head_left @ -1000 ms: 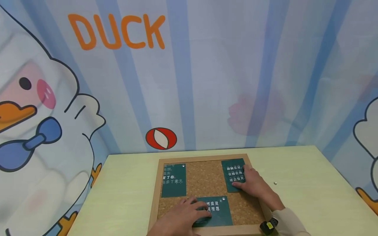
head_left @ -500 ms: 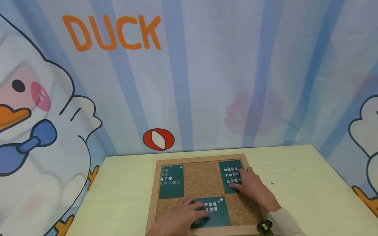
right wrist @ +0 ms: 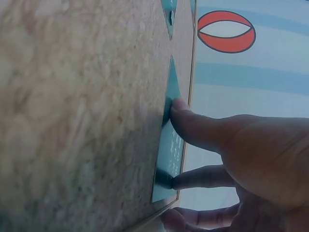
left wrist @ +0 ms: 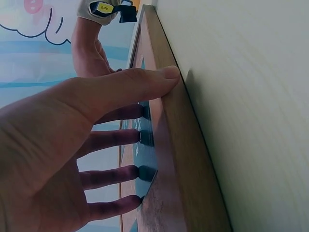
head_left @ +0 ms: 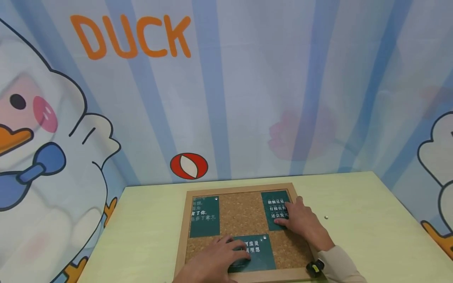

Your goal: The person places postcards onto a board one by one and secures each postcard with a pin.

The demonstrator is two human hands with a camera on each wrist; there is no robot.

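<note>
A wood-framed cork board (head_left: 242, 216) lies flat, bearing three dark green cards with white lettering. Fingertips of my left hand (head_left: 214, 258) touch the bottom card (head_left: 261, 260), the fingers spread and fairly straight. In the left wrist view, the thumb (left wrist: 169, 73) rests on the wooden frame (left wrist: 181, 145). My right hand (head_left: 306, 222) is at the upper right card (head_left: 267, 196); thumb and index finger touch its face, seen in the right wrist view, while other fingers reach past the frame edge. A third card (head_left: 206, 228) sits at the upper left.
Small shiny pins (head_left: 264, 237) show on the bottom card, and one pin (head_left: 216, 199) is on the upper left card. A small loose silvery piece (head_left: 326, 217) lies on the pale table (head_left: 361, 236), right of the board. A printed duck curtain (head_left: 244, 98) stands behind.
The head view has shifted slightly, so everything appears a little further left. Both hands keep their places on the board and cards.
</note>
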